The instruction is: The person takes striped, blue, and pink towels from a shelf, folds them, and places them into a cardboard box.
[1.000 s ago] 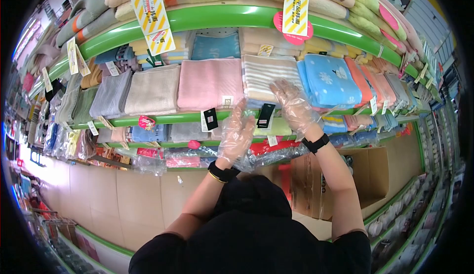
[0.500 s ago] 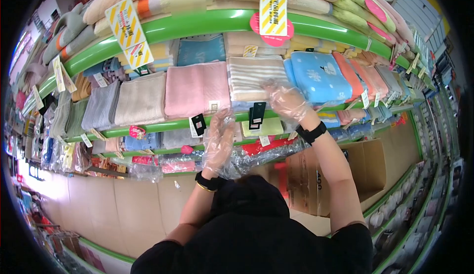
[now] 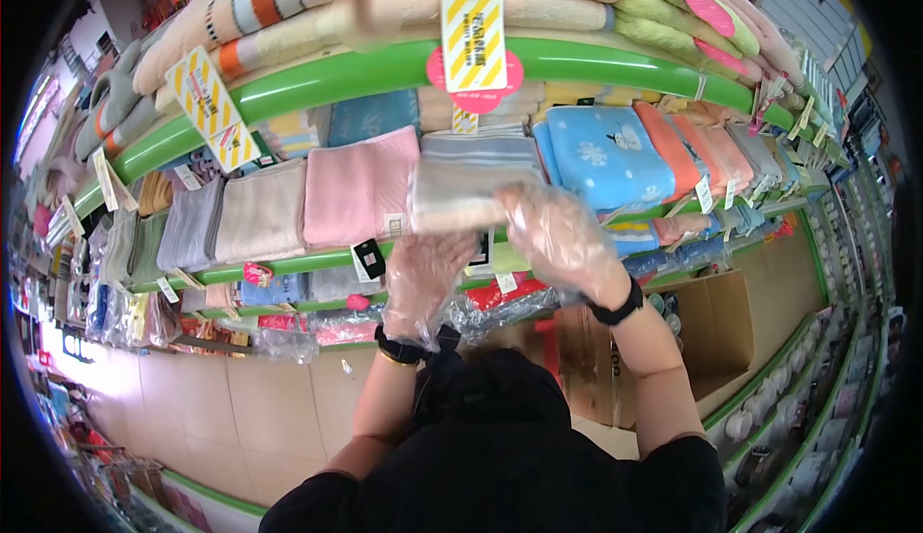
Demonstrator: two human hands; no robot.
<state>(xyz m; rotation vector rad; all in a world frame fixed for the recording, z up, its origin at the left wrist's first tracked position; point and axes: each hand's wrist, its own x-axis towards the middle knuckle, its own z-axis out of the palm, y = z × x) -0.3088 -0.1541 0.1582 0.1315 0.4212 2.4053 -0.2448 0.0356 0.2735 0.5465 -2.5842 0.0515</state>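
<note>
A striped beige and white folded towel [image 3: 452, 192], blurred by motion, is at the front of the middle shelf, tilted up at the edge nearest me. My right hand [image 3: 562, 240], in a clear plastic glove, grips its right front corner. The gloved left hand [image 3: 423, 278] is at the front edge, its fingertips partly hidden under the towel. Behind it shows a grey-blue striped towel [image 3: 481, 153]. To the left lies a folded pink towel [image 3: 356, 187]; a blue towel with a snowman [image 3: 606, 153] is on the right.
A green shelf edge [image 3: 336, 76] with yellow striped price cards [image 3: 473, 38] runs above my hands. More folded towels [image 3: 260, 206] line the shelf. Below right stands an open cardboard box [image 3: 711, 331] on the tiled floor. Black tags [image 3: 368, 261] hang near my left hand.
The striped beige towel has been lifted and shifted, uncovering the grey-blue striped one behind. My left hand has moved up against its front edge. The view has shifted slightly.
</note>
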